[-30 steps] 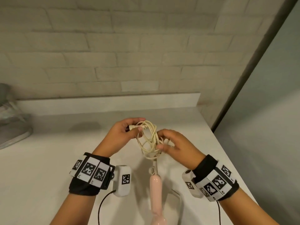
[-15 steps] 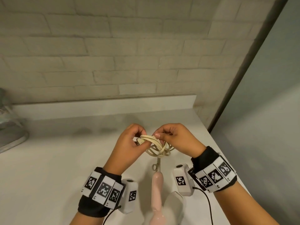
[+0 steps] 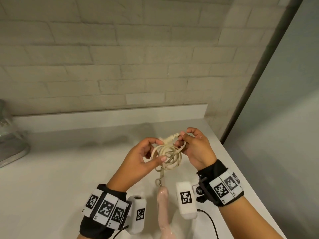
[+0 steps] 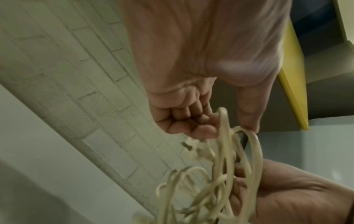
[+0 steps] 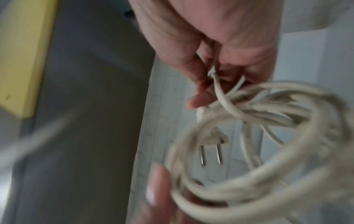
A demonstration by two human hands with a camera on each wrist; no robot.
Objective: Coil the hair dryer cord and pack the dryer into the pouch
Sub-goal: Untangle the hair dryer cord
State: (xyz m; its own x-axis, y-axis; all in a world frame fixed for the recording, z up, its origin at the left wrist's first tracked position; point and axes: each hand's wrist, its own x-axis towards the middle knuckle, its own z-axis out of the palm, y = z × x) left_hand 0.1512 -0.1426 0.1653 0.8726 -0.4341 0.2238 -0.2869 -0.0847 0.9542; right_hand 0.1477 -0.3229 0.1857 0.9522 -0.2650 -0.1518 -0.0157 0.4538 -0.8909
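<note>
Both hands are hovering raised over the counter (image 3: 51,178): the left hand (image 3: 141,157) is curling around the cord coil (image 3: 170,155), the right hand (image 3: 196,149) pinching its far side.

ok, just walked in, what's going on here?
A person is bundling a hair dryer's cream cord above a white counter. The left hand holds the coiled loops; the right hand pinches a strand at the top of the bundle. The plug sticks out among the loops. The pink dryer hangs below the coil by its cord. No pouch is in view, so packing hasn't started.
</note>
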